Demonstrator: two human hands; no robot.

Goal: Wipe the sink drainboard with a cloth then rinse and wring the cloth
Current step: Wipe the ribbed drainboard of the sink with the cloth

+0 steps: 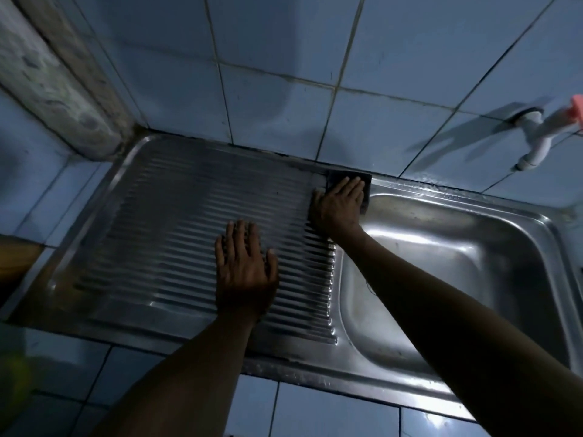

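While right hand (338,205) presses, cloth (362,181) flat

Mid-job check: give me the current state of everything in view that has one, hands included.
cloth: dark, flat at the drainboard's far right corner, pressed under the right hand
right hand: fingers straight, on the cloth
left hand: flat, resting on the ribs, holding nothing
drainboard: bare apart from hands and cloth
basin: nothing in it, no standing water seen
tap: no water running
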